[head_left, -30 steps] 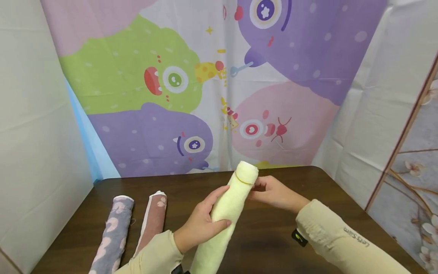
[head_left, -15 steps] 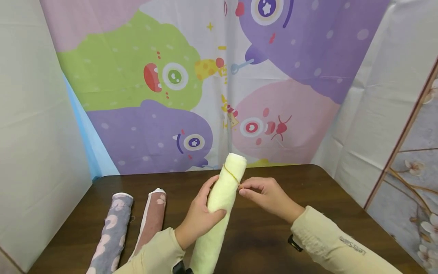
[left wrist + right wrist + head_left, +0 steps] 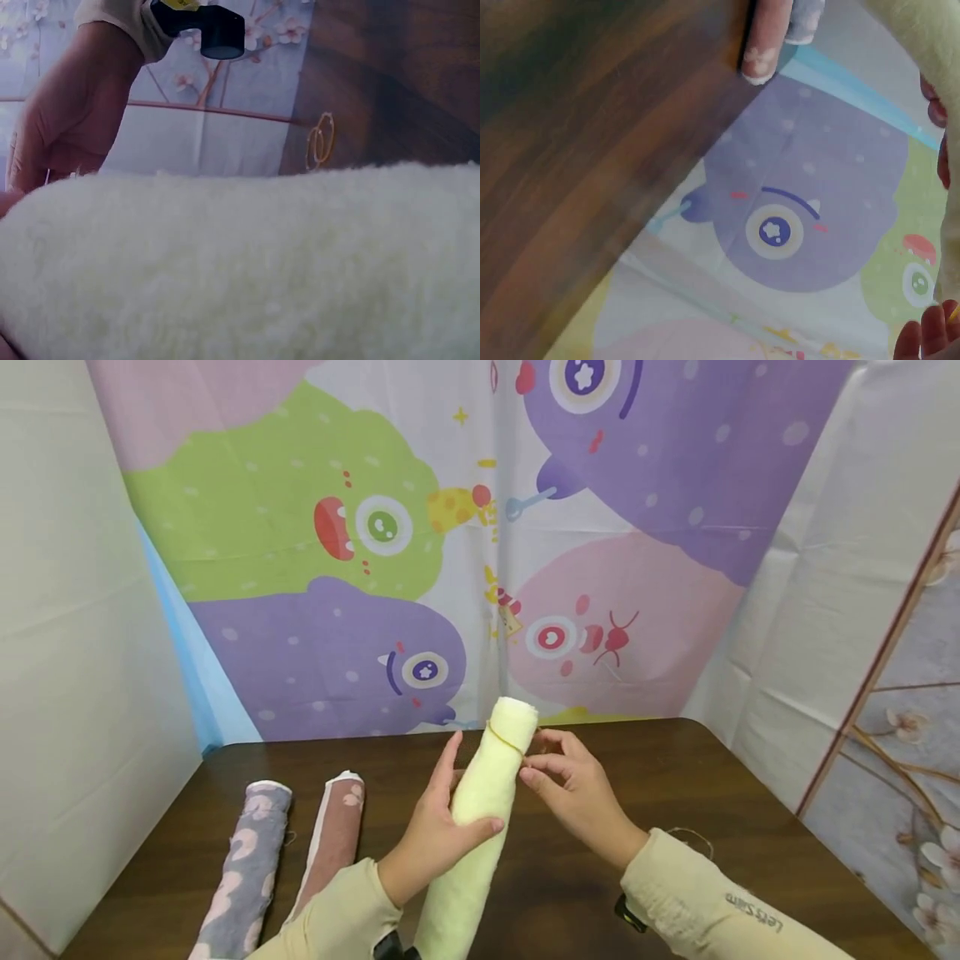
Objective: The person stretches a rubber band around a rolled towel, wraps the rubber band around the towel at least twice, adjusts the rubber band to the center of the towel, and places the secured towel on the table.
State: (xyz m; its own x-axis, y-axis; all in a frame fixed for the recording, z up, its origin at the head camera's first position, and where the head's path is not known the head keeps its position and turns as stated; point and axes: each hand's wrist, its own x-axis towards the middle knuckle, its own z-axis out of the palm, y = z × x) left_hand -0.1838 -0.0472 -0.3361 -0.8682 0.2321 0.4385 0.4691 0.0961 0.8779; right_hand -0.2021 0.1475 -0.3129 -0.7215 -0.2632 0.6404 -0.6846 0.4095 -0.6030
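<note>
A pale yellow towel (image 3: 480, 810), rolled into a tube, leans up and to the right above the table. My left hand (image 3: 435, 831) grips its middle, thumb across the front, index finger raised along the left side and the other fingers mostly hidden behind. Around the roll near its top end sits a thin yellow rubber band (image 3: 504, 737). My right hand (image 3: 573, 785) is at the roll's right side, thumb and index finger pinching the band. In the left wrist view the fuzzy towel (image 3: 255, 262) fills the lower half, with my right hand (image 3: 75, 112) beyond it.
On the left of the dark wooden table (image 3: 600, 893) lie a grey-and-pink rolled towel (image 3: 243, 868) and a brownish-pink one (image 3: 335, 835). Loose rubber bands (image 3: 321, 142) lie on the table beyond the right sleeve. A cartoon-printed cloth (image 3: 330, 660) hangs behind the table.
The roll's top has shifted left. My right fingers pulled the band outward half a second ago and now lie closer against the roll. My left index finger has lifted from the towel's front.
</note>
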